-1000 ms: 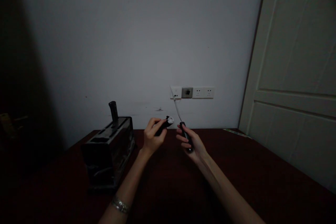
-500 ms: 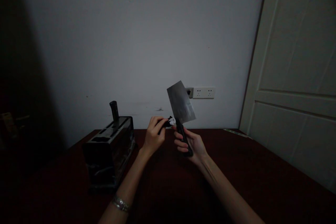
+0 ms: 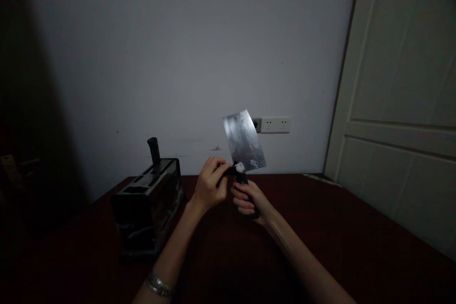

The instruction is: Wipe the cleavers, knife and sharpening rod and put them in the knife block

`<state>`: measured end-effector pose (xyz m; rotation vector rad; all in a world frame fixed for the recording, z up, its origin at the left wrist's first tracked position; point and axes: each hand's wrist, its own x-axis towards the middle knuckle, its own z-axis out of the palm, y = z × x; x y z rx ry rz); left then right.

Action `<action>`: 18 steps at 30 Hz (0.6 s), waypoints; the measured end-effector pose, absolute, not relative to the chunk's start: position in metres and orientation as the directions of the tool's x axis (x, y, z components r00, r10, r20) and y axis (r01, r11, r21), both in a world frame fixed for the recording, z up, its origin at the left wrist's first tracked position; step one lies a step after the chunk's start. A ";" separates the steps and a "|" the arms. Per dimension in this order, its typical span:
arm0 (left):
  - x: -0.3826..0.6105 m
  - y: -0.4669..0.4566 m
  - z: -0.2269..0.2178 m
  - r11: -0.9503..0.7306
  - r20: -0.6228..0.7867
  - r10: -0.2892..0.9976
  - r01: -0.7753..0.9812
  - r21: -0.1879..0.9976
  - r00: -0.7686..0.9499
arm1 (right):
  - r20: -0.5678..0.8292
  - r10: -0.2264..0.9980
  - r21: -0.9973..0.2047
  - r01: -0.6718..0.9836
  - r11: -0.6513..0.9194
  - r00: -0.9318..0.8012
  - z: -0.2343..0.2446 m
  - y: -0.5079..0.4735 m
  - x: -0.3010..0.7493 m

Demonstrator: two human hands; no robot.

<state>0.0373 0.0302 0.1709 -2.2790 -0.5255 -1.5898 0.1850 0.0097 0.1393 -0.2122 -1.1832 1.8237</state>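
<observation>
A cleaver [image 3: 244, 141] is held up with its broad blade pointing away from me and tilted to the left. My right hand [image 3: 251, 198] is closed around its black handle. Between the bent fingers of my left hand [image 3: 211, 183] is a small black tool with a pale head [image 3: 240, 167]. That head lies over the bottom of the blade, by the top of the handle. Whether it touches the metal I cannot tell. The tool's exact kind is unclear in the dim light.
On the left of the dark red table [image 3: 302, 228] stands a black knife block [image 3: 147, 204] with slots on top. One black knife handle [image 3: 154, 151] sticks up from it. Behind are a wall with a socket panel [image 3: 275, 125] and, at right, a pale door [image 3: 399, 104].
The small tool has moved right and slightly down, from beside the cleaver to in front of the blade's base. The blade has turned a little and now catches brighter light.
</observation>
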 end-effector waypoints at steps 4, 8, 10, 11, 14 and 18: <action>0.042 0.021 0.178 -0.885 0.888 0.144 0.459 -0.082 0.437 | 0.288 0.798 -0.817 -0.571 -0.084 -0.530 0.136 0.012 0.183; 0.047 0.011 0.185 -0.869 0.835 0.196 0.485 -0.095 0.515 | 0.263 0.822 -0.841 -0.537 -0.062 -0.506 0.134 0.014 0.182; 0.048 0.009 0.187 -0.858 0.808 0.223 0.503 -0.102 0.545 | 0.254 0.821 -0.855 -0.516 -0.057 -0.512 0.134 0.014 0.182; 0.048 0.008 0.187 -0.853 0.797 0.236 0.512 -0.104 0.555 | 0.247 0.822 -0.860 -0.507 -0.057 -0.512 0.134 0.014 0.182; 0.048 0.010 0.188 -0.847 0.783 0.254 0.522 -0.104 0.568 | 0.215 0.829 -0.872 -0.483 -0.075 -0.517 0.137 0.012 0.183; 0.045 0.014 0.188 -0.862 0.772 0.258 0.499 -0.086 0.580 | 0.174 0.824 -0.883 -0.456 -0.112 -0.540 0.140 0.008 0.183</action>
